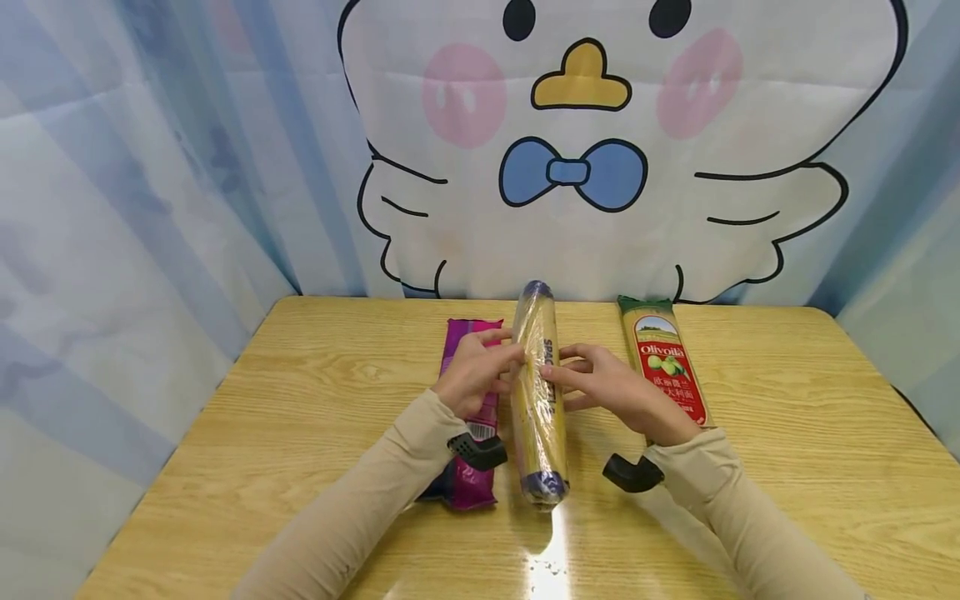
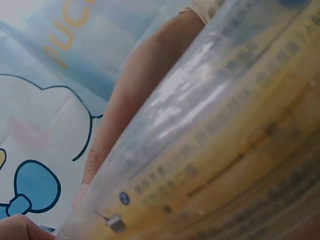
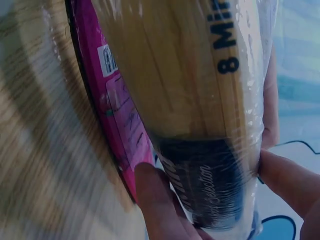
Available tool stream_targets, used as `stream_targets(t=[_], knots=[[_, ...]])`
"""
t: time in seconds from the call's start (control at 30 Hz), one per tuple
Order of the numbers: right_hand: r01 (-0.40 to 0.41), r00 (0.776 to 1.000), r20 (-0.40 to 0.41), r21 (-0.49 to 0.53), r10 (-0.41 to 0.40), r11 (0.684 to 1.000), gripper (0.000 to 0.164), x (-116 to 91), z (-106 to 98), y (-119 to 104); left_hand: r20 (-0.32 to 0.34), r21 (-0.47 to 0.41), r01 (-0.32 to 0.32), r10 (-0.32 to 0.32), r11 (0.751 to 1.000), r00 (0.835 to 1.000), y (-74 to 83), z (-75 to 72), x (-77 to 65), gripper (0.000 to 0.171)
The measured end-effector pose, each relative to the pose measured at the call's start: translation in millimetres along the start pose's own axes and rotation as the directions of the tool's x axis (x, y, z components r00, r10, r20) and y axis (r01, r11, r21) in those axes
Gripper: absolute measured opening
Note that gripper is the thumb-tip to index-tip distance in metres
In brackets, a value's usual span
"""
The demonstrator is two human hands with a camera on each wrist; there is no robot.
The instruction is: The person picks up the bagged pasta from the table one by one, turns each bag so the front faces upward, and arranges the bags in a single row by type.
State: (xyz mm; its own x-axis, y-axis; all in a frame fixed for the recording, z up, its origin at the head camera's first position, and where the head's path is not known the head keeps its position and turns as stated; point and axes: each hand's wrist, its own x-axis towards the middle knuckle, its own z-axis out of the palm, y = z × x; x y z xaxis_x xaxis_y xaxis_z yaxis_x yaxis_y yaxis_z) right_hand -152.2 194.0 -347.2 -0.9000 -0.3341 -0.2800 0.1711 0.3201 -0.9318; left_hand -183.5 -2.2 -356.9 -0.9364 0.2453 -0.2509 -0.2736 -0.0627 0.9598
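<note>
A clear-wrapped pack of spaghetti with dark blue ends stands lengthwise, tilted, in the middle of the head view. My left hand holds its left side, thumb towards me. From the right, my right hand grips the same pack. In the right wrist view, the right thumb and fingers lie on opposite sides of the pack's dark label. The wrapper fills much of the left wrist view, with small printed text along it. A purple-pink packet lies on the table, partly hidden under the left hand.
A red and yellow Olivoilà pasta packet with a green top lies beyond the right hand. All this is on a wooden table. Behind its far edge hangs a curtain with a cartoon duck print.
</note>
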Motion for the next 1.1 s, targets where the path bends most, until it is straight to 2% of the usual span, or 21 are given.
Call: stream_targets(t=[0.13,0.23,0.87,1.1], knots=[[0.011,0.999,0.043,0.048,-0.014,0.999,0.073,2.0,0.3,4.3,0.002,-0.008,-0.005,0.005,1.0,1.0,1.4,0.1,-1.6,0.059],[0.018,0.999,0.045,0.063,-0.02,0.998,0.073,1.7,1.2,5.2,0.009,-0.01,-0.005,0.005,1.0,1.0,1.0,0.0,-1.3,0.058],[0.059,0.997,-0.052,0.094,-0.054,0.994,0.065,3.8,0.4,9.9,0.046,-0.048,0.002,0.0,0.999,0.999,-1.7,0.7,-1.5,0.061],[0.063,0.992,-0.11,0.075,-0.054,0.995,0.068,2.8,0.3,7.6,0.077,-0.05,-0.001,0.005,0.999,0.997,-1.4,0.4,-1.5,0.063]])
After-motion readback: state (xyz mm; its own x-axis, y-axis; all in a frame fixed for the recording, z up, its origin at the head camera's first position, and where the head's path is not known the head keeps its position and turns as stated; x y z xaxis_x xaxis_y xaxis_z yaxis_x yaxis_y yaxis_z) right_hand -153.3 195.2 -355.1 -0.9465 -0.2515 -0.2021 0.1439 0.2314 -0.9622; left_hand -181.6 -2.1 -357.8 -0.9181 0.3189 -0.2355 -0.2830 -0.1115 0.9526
